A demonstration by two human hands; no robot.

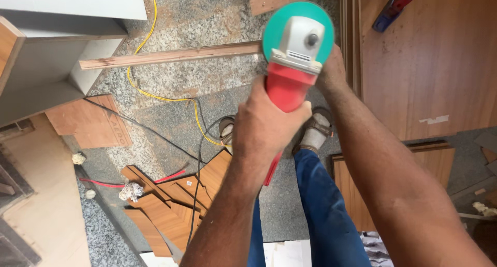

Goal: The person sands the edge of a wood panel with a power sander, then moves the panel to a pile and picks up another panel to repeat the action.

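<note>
Forearms close up — both hands on a red angle grinder.
Left hand wraps the body; right hand steadies the head, grip hidden — next, lowering the teal disc needs firm hold.

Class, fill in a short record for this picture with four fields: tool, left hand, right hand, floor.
tool: red angle grinder with a teal disc guard
left hand: left hand wrapped round the grinder's red body
right hand: right hand at the grinder's head, beside the guard
floor: granite floor with a wooden strip, yellow cable and plywood offcuts
</note>
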